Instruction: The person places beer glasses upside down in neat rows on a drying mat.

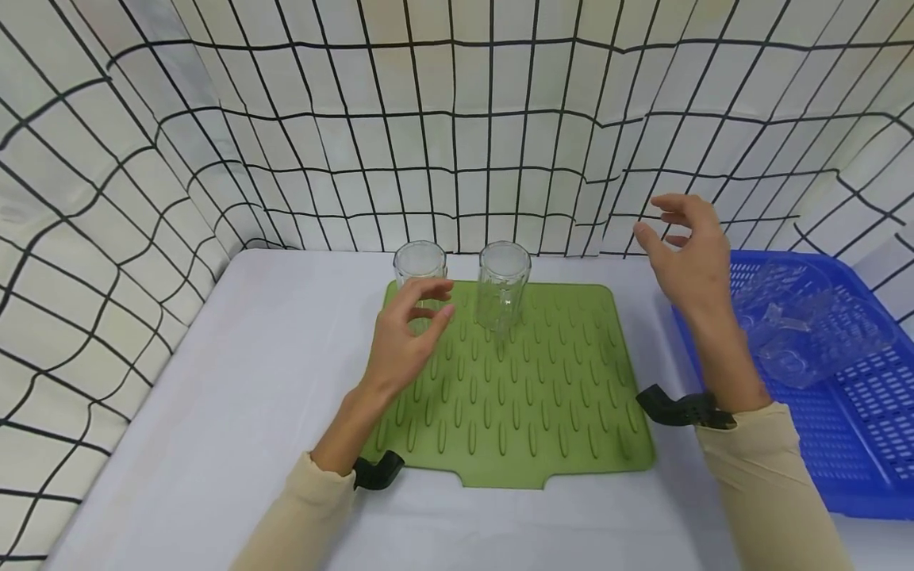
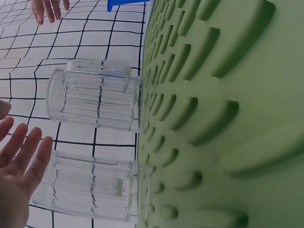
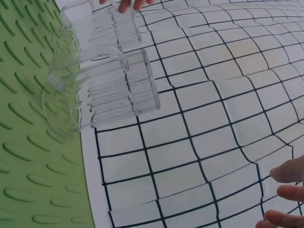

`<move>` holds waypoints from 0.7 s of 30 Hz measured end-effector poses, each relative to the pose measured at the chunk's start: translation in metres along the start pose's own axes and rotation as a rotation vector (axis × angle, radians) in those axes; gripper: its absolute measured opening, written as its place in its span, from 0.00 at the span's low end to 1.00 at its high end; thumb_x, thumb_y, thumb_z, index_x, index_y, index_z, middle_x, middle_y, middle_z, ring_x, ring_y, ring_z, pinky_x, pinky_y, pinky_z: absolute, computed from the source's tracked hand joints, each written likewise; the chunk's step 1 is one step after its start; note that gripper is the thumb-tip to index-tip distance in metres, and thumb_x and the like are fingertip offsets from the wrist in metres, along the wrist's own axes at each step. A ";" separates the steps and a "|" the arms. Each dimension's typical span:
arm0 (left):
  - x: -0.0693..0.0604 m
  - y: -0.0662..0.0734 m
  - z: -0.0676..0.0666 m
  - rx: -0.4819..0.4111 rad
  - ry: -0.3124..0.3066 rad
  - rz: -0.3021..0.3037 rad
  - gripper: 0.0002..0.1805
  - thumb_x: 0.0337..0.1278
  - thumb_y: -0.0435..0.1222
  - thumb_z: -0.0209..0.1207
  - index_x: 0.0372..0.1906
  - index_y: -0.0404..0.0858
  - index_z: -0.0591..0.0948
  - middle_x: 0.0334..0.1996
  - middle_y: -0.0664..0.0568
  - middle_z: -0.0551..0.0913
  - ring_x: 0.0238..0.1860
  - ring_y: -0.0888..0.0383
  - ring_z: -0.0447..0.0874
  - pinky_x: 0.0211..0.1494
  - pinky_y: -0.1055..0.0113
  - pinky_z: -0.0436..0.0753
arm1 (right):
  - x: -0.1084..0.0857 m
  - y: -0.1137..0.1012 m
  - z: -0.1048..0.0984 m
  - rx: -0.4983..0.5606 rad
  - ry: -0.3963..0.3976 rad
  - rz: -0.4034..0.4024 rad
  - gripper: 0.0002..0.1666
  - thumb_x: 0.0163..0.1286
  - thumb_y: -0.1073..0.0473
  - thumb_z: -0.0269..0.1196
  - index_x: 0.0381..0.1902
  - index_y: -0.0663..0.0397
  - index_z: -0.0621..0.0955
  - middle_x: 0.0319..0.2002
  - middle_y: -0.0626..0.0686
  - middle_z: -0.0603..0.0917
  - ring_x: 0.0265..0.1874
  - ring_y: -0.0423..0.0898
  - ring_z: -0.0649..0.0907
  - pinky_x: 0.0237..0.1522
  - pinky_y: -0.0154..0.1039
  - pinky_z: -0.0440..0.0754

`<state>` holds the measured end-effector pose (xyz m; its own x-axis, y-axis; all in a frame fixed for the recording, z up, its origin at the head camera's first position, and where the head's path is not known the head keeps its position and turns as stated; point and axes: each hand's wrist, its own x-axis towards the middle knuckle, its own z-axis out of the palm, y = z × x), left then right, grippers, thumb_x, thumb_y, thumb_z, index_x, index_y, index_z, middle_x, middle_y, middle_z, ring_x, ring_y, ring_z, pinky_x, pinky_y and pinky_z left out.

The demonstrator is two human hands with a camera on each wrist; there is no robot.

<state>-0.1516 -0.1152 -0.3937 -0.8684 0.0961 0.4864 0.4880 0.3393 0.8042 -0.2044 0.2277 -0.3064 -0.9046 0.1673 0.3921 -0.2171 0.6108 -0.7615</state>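
Observation:
Two clear glass mugs stand upright at the back of a green ridged mat (image 1: 514, 396): the left mug (image 1: 420, 262) and the right mug (image 1: 504, 285). My left hand (image 1: 407, 337) is in front of the left mug, partly covering it, with fingers apart and nothing held. In the left wrist view its fingers (image 2: 33, 156) overlap the near mug (image 2: 90, 187); whether they touch the glass I cannot tell. Raised near the blue basket, my right hand (image 1: 689, 254) holds nothing, its fingers loosely bent. The right wrist view shows the right mug's handle (image 3: 90, 57).
On the right, a blue basket (image 1: 850, 444) holds several clear glass pieces (image 1: 793, 325). A white cloth (image 1: 236, 381) covers the table. White fabric with a black grid (image 1: 471, 143) rises behind the mat and along the sides.

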 end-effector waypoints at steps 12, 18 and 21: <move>-0.009 -0.009 -0.011 0.021 0.010 0.004 0.11 0.69 0.34 0.65 0.54 0.40 0.86 0.50 0.46 0.88 0.51 0.56 0.87 0.49 0.68 0.87 | 0.007 0.006 -0.018 -0.081 0.011 0.033 0.27 0.76 0.53 0.64 0.69 0.54 0.77 0.70 0.57 0.76 0.69 0.52 0.76 0.67 0.49 0.79; -0.015 -0.012 -0.017 0.044 0.013 -0.007 0.11 0.67 0.34 0.67 0.52 0.39 0.87 0.48 0.48 0.89 0.49 0.56 0.87 0.47 0.67 0.88 | 0.009 0.013 -0.028 -0.128 -0.019 0.090 0.30 0.77 0.49 0.63 0.73 0.51 0.74 0.73 0.57 0.73 0.72 0.54 0.74 0.70 0.53 0.77; -0.017 -0.013 -0.020 0.057 0.008 -0.006 0.11 0.66 0.33 0.68 0.51 0.36 0.87 0.46 0.49 0.90 0.47 0.57 0.87 0.46 0.68 0.88 | 0.011 0.017 -0.035 -0.153 -0.038 0.126 0.32 0.77 0.46 0.62 0.74 0.49 0.73 0.74 0.57 0.72 0.73 0.55 0.73 0.70 0.53 0.76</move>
<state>-0.1418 -0.1405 -0.4054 -0.8705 0.0862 0.4846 0.4767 0.3927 0.7865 -0.2049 0.2669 -0.2972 -0.9350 0.2223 0.2762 -0.0454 0.6975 -0.7151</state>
